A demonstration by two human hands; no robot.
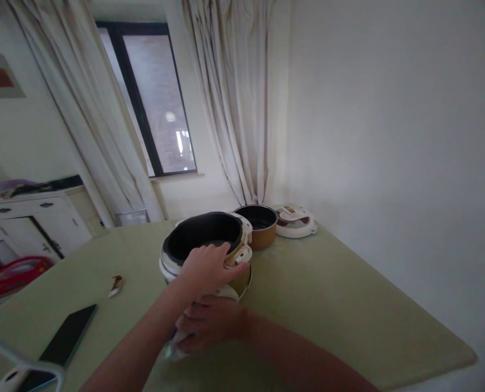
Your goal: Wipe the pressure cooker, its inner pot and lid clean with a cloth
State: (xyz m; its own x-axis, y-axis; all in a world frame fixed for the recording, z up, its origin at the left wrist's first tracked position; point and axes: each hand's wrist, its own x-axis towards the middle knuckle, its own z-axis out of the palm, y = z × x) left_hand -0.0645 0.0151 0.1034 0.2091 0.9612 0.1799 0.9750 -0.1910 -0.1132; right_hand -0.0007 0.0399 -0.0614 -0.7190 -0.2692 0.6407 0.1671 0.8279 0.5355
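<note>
A white and gold rice cooker body (pixel 164 267) with a dark, open interior stands on the green tabletop, seemingly tilted. My left hand (pixel 207 267) grips its near rim, fingers curled over the edge and thumb stretched to the right along the outside. Below it, my right hand (pixel 216 322) is closed around a pale, crumpled cloth or wipe (pixel 179 345) against the cooker's near lower side. My left wrist partly covers that hand and the cloth. Just behind the cooker is a gold inner pot (pixel 262 238) with a dark lining, beside a white and brown lid (pixel 295 222).
On the left of the green table (pixel 328 305) lie a dark, flat phone-like device (pixel 68 335) and a small brown and white piece (pixel 115 286). A white curved handle (pixel 22 359) is at the lower left corner. A wall (pixel 389 136) borders the table's right side.
</note>
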